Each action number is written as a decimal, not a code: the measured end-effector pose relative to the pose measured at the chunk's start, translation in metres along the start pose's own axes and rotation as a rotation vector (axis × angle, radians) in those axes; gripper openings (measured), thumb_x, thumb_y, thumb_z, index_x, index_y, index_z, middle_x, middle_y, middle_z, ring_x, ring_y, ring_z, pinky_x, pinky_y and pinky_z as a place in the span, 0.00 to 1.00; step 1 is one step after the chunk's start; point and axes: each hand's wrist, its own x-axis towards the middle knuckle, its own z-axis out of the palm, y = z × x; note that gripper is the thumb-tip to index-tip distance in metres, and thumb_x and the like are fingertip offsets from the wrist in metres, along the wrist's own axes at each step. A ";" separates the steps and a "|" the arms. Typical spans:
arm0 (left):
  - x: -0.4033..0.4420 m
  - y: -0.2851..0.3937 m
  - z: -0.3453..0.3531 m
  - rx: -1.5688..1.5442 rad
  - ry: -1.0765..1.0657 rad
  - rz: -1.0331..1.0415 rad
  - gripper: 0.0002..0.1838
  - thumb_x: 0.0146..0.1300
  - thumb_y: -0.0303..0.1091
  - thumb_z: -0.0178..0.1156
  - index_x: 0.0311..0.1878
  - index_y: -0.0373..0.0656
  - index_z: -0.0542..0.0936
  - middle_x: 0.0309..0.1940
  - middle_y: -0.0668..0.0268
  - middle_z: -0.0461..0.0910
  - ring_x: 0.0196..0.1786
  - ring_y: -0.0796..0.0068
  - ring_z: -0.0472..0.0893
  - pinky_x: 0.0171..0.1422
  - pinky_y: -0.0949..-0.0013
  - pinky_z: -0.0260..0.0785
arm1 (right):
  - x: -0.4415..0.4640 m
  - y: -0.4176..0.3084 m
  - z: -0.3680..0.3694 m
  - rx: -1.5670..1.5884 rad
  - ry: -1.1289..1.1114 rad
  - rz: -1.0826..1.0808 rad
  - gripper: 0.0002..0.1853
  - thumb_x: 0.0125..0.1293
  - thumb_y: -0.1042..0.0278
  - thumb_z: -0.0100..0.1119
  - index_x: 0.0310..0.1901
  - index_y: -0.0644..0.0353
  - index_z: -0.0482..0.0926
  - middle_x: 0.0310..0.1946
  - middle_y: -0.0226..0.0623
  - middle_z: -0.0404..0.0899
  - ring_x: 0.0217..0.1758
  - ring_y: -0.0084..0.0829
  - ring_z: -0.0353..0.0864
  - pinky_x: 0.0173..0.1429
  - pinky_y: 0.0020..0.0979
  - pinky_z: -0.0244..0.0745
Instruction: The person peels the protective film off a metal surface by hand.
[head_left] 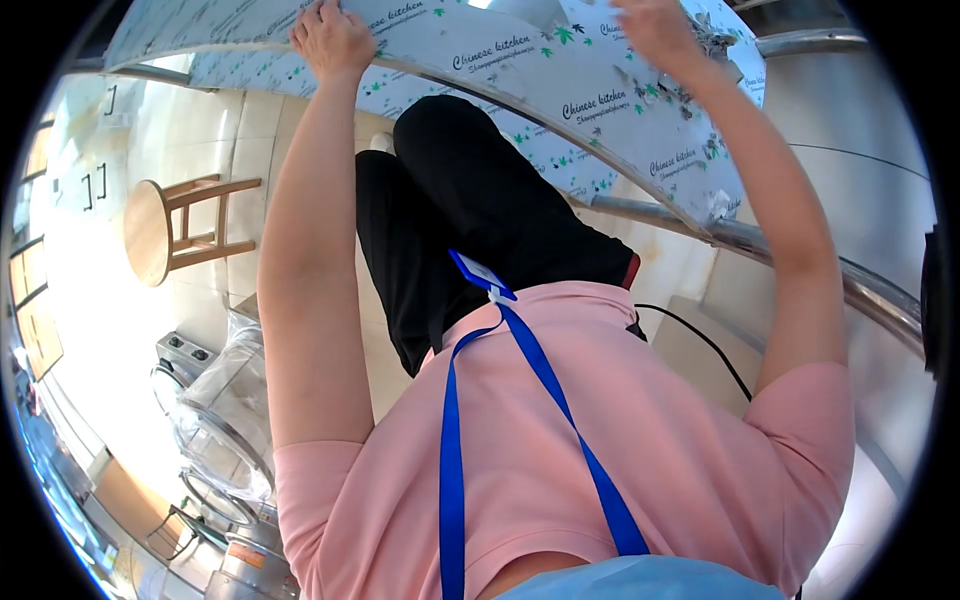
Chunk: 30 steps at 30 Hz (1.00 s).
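Pale tiled floor [240,130] spreads beneath you, with your pink short-sleeved shirt [640,400] and black trousers [490,195] in front of it. Beyond your knees lies the table [520,72], its top covered in whitish film printed with green leaves and "Chinese kitchen" lettering. Its long near edge runs left to right on a slant, ending at the near right corner, which sits closer to your body than the left end does. Under that edge you can see a second film-covered surface [550,165], and a shiny round metal tube [870,285] passes by the near right corner. Off to your left stand clear-plastic-wrapped equipment [225,375] and a round-topped wooden stool [148,232].

Your left hand [337,42] lies over the near edge toward the left end, palm down, fingers reaching onto the top and slightly spread, pinching nothing that shows. Your right hand [655,30] is farther in over the right part of the top, blurred; you cannot tell whether its fingers are closed on anything. Crumpled greyish scraps [718,48] lie just to its right, so the right hand is much the nearer one to them.
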 end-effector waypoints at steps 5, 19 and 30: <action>0.001 -0.004 0.000 0.063 -0.138 -0.038 0.26 0.66 0.48 0.48 0.62 0.43 0.74 0.67 0.55 0.67 0.73 0.50 0.59 0.76 0.48 0.42 | -0.025 -0.126 -0.001 0.363 0.086 -0.476 0.19 0.64 0.64 0.61 0.55 0.60 0.77 0.61 0.40 0.74 0.65 0.43 0.71 0.69 0.41 0.65; 0.012 0.297 -0.026 -0.906 -0.197 -0.159 0.18 0.65 0.43 0.56 0.47 0.38 0.79 0.47 0.55 0.80 0.56 0.51 0.75 0.60 0.55 0.68 | -0.001 -0.053 -0.055 0.473 0.526 0.195 0.20 0.70 0.61 0.54 0.59 0.62 0.75 0.60 0.49 0.74 0.62 0.49 0.73 0.64 0.44 0.68; 0.058 0.076 -0.009 -0.397 -0.506 -0.282 0.21 0.59 0.35 0.56 0.54 0.35 0.76 0.56 0.46 0.73 0.58 0.43 0.71 0.66 0.48 0.61 | 0.077 -0.051 0.020 0.294 0.230 0.204 0.19 0.63 0.59 0.59 0.54 0.56 0.80 0.52 0.44 0.79 0.58 0.48 0.75 0.62 0.42 0.70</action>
